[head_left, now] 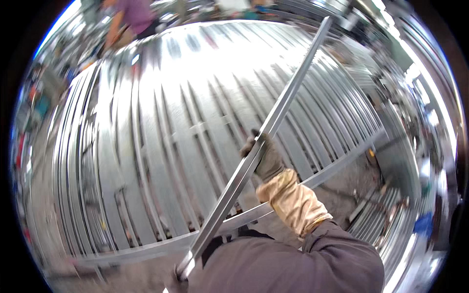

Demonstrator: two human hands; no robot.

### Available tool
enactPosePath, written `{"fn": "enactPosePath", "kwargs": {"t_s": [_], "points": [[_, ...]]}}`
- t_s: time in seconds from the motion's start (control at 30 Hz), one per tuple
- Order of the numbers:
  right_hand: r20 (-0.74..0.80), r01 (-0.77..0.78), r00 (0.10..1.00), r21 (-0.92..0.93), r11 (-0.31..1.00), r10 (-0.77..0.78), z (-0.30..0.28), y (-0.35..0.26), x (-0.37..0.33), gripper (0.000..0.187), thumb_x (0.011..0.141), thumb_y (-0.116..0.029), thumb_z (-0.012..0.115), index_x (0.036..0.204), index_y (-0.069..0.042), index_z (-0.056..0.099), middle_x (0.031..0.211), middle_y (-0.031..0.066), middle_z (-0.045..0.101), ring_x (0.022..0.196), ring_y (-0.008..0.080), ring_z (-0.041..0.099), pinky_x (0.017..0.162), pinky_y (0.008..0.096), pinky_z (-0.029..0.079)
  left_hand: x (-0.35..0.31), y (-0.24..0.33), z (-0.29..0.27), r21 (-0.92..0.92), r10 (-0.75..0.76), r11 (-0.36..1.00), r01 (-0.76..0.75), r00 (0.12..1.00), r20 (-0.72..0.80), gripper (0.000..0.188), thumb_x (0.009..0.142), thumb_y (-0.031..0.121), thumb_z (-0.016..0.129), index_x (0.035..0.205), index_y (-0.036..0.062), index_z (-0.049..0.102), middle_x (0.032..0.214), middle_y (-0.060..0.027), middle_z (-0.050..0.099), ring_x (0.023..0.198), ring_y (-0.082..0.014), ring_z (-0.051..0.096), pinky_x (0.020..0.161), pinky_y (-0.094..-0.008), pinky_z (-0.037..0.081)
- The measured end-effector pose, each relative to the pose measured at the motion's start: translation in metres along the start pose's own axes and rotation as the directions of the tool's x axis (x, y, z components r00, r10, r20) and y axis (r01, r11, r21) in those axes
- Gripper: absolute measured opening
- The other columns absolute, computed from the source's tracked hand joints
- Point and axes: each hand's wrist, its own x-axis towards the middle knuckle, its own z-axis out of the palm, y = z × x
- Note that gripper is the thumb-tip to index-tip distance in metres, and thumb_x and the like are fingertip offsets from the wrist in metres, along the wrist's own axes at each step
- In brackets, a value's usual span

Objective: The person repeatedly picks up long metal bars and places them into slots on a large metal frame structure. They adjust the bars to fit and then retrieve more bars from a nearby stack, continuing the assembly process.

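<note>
A long, straight metal bar (237,183) with a channel-like profile slants across the view, from the lower left up to the far right. My right hand (267,155), in a dark glove with a tan cuff (295,202), is closed around the bar near its middle. At the bar's low end, close to my body, my left hand (174,282) shows only in part as a dark glove. It appears closed on the bar there, its fingers mostly cut off by the lower edge. Beneath the bar lies a large frame of parallel silvery metal slats (185,136).
A near rail (146,249) edges the slatted frame, with gaps between slats. A person in a purple top (139,17) is at the far left. More metal profiles (383,219) lie stacked at the right, near a blue object (423,223). The surroundings are blurred.
</note>
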Motion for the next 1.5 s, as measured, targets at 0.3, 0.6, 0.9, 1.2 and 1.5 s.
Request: {"fn": "enactPosePath", "kwargs": {"t_s": [0.3, 0.6, 0.9, 1.2, 1.5], "points": [[-0.459, 0.219, 0.888, 0.374, 0.901, -0.025, -0.120, -0.035, -0.178, 0.015, 0.104, -0.025, 0.067, 0.105, -0.011, 0.068, 0.082, 0.0074, 0.070, 0.075, 0.0247, 0.071, 0.081, 0.0465, 0.062, 0.064, 0.146, -0.140, 0.555, 0.293, 0.775, -0.303, 0.950, 0.108, 0.035, 0.076, 0.027, 0.077, 0.106, 0.0093, 0.073, 0.085, -0.0149, 0.072, 0.074, -0.0413, 0.068, 0.068, -0.0557, 0.053], [-0.599, 0.433, 0.780, 0.307, 0.848, -0.181, -0.198, -0.062, -0.226, 0.013, 0.105, -0.025, 0.067, 0.103, -0.013, 0.066, 0.085, 0.0029, 0.068, 0.076, 0.0212, 0.069, 0.082, 0.0422, 0.062, 0.143, 0.156, -0.172, 0.673, 0.560, 0.688, -0.270, 0.788, -0.256, 0.065, 0.071, 0.037, 0.087, 0.127, 0.0096, 0.071, 0.114, -0.0205, 0.074, 0.109, -0.0431, 0.068, 0.098, -0.0571, 0.052], [-0.640, 0.415, 0.766, 0.414, 0.811, -0.065, -0.242, -0.067, -0.254, 0.023, 0.102, -0.029, 0.074, 0.106, -0.009, 0.063, 0.085, 0.0076, 0.065, 0.076, 0.0248, 0.066, 0.088, 0.0510, 0.064, 0.134, 0.187, -0.204, 0.689, 0.637, 0.624, -0.369, 0.750, -0.175, 0.065, 0.070, 0.034, 0.091, 0.126, 0.0078, 0.071, 0.116, -0.0220, 0.074, 0.105, -0.0437, 0.069, 0.095, -0.0582, 0.052], [-0.552, 0.263, 0.834, 0.379, 0.887, -0.011, -0.189, -0.073, -0.241, 0.017, 0.101, -0.027, 0.070, 0.096, -0.012, 0.066, 0.079, 0.0064, 0.066, 0.078, 0.0254, 0.068, 0.087, 0.0478, 0.062, 0.097, 0.048, -0.167, -0.782, -0.328, 0.608, -0.137, 0.854, -0.405, 0.055, 0.084, 0.029, 0.079, 0.130, 0.0031, 0.064, 0.127, -0.0215, 0.065, 0.123, -0.0350, 0.063, 0.102, -0.0415, 0.052], [-0.179, 0.144, 0.978, 0.231, 0.962, -0.103, -0.113, -0.047, -0.242, 0.028, 0.105, -0.037, 0.067, 0.108, -0.010, 0.072, 0.093, 0.0034, 0.067, 0.089, 0.0238, 0.066, 0.095, 0.0467, 0.057, -0.006, -0.046, -0.099, 0.151, -0.316, 0.915, 0.375, 0.897, -0.310, 0.063, 0.071, 0.015, 0.084, 0.131, 0.0151, 0.065, 0.151, -0.0223, 0.053, 0.141, -0.0445, 0.049, 0.119, -0.0510, 0.040]]}}
